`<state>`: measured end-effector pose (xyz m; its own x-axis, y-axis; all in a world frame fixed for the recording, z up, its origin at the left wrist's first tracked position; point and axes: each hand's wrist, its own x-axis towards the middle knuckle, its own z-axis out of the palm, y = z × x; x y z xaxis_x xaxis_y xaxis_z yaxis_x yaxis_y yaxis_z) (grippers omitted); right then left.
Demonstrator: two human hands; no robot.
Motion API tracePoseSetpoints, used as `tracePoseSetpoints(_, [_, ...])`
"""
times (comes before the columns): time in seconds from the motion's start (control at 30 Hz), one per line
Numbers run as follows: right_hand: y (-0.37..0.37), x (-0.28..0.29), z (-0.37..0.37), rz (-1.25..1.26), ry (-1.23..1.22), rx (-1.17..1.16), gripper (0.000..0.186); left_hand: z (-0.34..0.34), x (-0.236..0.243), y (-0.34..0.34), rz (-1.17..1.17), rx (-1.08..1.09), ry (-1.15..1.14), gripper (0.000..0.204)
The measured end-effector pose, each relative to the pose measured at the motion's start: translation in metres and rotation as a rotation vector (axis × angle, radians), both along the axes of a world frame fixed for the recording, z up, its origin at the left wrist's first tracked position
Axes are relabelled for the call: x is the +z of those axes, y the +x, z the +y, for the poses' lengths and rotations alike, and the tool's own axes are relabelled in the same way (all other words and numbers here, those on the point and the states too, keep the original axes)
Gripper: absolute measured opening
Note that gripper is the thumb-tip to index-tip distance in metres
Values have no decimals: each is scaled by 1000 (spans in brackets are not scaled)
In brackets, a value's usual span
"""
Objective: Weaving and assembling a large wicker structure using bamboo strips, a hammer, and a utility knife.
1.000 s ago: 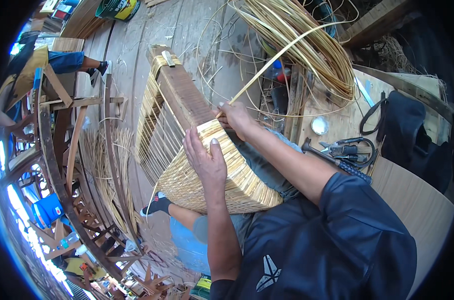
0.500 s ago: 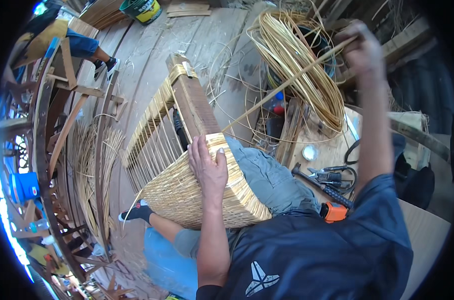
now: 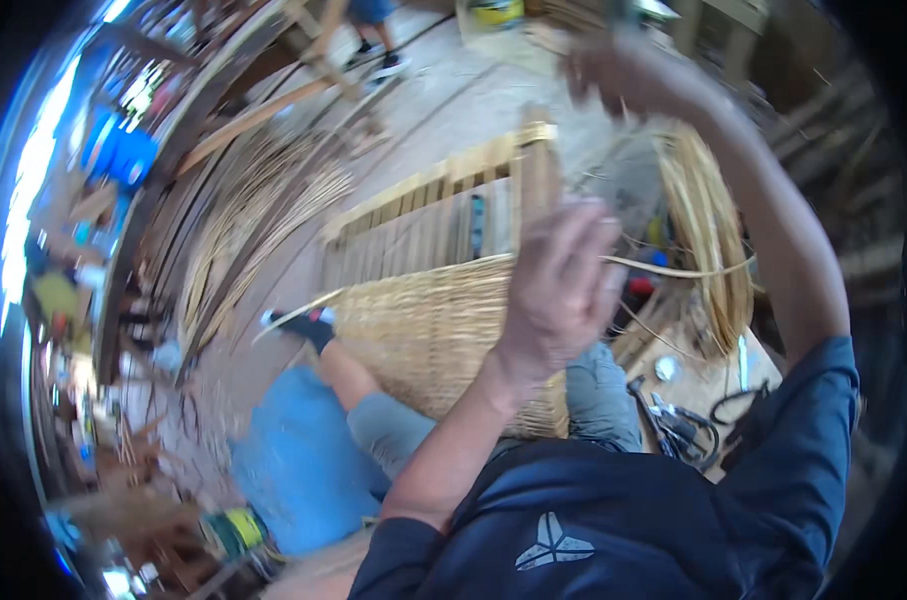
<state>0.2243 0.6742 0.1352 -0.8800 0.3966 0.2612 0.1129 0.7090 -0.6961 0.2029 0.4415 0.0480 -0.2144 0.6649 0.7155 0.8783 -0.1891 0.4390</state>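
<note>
My left hand (image 3: 561, 280), motion-blurred, is over the corner where the woven panel (image 3: 413, 350) meets a wooden post (image 3: 535, 170), its fingers too smeared to read. A pale strand (image 3: 683, 268) runs out rightward beside it. My right hand (image 3: 628, 80) is raised beyond the post with bent, blurred fingers; whether it holds anything is unclear. The panel rests on my lap, and its far part shows open slats (image 3: 403, 230) below a wrapped rail.
A strand coil (image 3: 703, 230) lies right, above a board with cutting tools (image 3: 678, 430) and a small tub (image 3: 666, 368). Loose strands (image 3: 243, 240), wooden frames and a blue drum (image 3: 123, 150) are left; blue sheeting (image 3: 293, 450) lies lower left. Another person's legs (image 3: 373, 45) show at the back.
My right hand has risen and swung up to the middle back. My left hand has shifted right and up. The view has tilted, turning the panel and surroundings within the picture.
</note>
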Motion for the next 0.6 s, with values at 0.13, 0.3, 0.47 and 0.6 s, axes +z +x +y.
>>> tracePoseSetpoints(0.13, [-23,-93,-46,-132,310,295,16,-21,23,-18,45,77,50,37])
tracePoseSetpoints(0.3, [-1,-85,-97,-228,398,317,19,-69,-26,-80,109,311,-446,48])
tracePoseSetpoints(0.47, [5,-106,-35,-71,493,19,25,-151,-54,-90,-196,332,-708,31])
tracePoseSetpoints(0.6, [49,-131,91,41,357,-6,35,-229,-117,-105,-178,484,-720,24])
